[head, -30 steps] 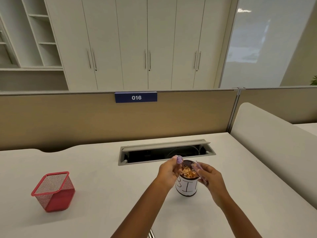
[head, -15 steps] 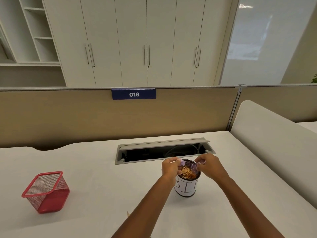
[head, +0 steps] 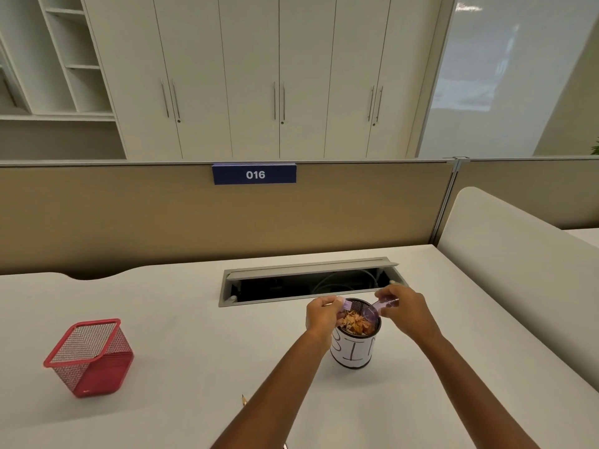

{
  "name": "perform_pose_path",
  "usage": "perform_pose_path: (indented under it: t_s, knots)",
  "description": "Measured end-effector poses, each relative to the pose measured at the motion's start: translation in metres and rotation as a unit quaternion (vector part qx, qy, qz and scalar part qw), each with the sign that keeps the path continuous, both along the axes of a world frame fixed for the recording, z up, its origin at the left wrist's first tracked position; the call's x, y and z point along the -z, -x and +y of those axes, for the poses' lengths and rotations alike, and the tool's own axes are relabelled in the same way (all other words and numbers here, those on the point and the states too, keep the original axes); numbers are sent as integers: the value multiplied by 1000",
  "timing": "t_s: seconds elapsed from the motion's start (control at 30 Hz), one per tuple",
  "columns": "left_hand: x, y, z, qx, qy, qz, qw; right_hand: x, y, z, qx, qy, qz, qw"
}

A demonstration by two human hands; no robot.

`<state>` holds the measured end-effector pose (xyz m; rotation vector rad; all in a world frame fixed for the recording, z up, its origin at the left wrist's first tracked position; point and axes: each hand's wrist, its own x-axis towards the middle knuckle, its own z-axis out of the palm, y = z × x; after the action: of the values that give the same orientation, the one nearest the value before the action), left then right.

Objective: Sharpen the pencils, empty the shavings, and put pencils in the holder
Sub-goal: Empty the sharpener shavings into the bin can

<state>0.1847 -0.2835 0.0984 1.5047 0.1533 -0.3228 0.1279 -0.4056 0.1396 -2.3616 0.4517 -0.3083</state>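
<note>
My left hand (head: 324,314) pinches the sharpener head (head: 346,305) and my right hand (head: 405,307) grips its purple cup (head: 372,314) over the bin (head: 353,354), lower centre. A careless tilt would scatter shavings (head: 355,323).

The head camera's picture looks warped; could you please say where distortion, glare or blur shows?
Head view: wide-angle distortion tilts the cabinets and shelves outward; soft glare on the glass panel, upper right; left hand and right hand, holding sharpener parts over the bin, slightly soft; desk evenly lit, shadows faint.
</note>
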Motion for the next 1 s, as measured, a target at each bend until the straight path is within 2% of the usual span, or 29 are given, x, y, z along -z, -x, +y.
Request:
perform_pose_path:
  t_s: [0.07, 0.13, 0.23, 0.3, 0.4, 0.5, 0.57, 0.63, 0.7, 0.73, 0.8, 0.9, 1.0]
  knots:
    - [-1, 0, 1, -1, 1, -1, 1000, 0, 2, -2, -2, -32, -1, 999]
    - [-2, 1, 1, 1, 4, -1, 1000, -1, 5, -4, 6, -112, 2, 994]
    - [-4, 3, 3, 1, -2, -10, 1000, 0, 10, -6, 25, -251, 24, 967]
    - [-3, 6, 5, 10, -40, -49, 998, 2, 13, -8, 33, -308, 31, 950]
    - [4, 9, 10, 41, -153, -164, 974, 5, 15, -10, 53, -325, 19, 944]
    - [7, 9, 13, 52, -271, -262, 925, 5, 18, -10, 71, -317, 3, 946]
    - [6, 9, 14, 59, -274, -275, 920, 5, 21, -11, 73, -333, -5, 940]
    - [2, 10, 15, 63, -231, -245, 939, 5, 23, -11, 77, -339, -7, 938]
    - [-2, 10, 15, 54, -190, -176, 964, 7, 25, -11, 84, -320, -7, 944]
    - [-5, 9, 17, 38, -148, -117, 981, 8, 26, -10, 87, -315, -9, 945]
    - [-14, 8, 25, 20, 17, 35, 999, 8, 28, -8, 90, -322, -18, 942]
    - [-24, 9, 41, 33, 266, 160, 950, 7, 31, -8, 92, -363, -31, 927]
    - [-25, 12, 50, 55, 330, 180, 925, 7, 33, -6, 91, -402, -35, 911]
